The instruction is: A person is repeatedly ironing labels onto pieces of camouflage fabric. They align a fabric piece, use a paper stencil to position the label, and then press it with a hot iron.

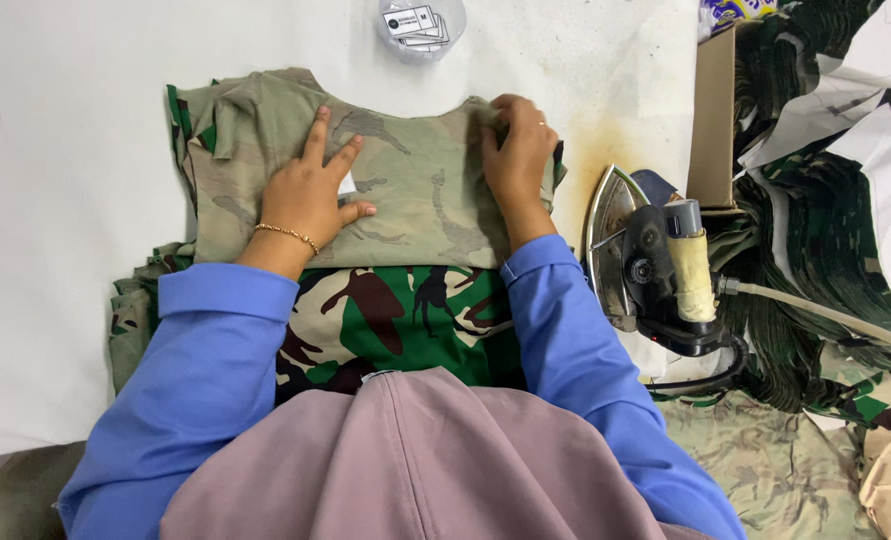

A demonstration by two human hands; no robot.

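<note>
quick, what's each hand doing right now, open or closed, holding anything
Left hand: open, fingers spread, pressed flat on the pale camouflage garment.
Right hand: fingers curled, pinching the same garment's upper edge near the neckline.

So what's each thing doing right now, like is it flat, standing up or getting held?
Left hand: flat, fingers spread, pressing the pale camouflage garment.
Right hand: fingers curled, pinching that garment's top edge.
Pale camouflage garment: turned inside out, spread on the white table.
Green camouflage cloth: lying under the pale garment.
Iron: tipped on its side, untouched.
Tag container: open, tags inside.
</note>
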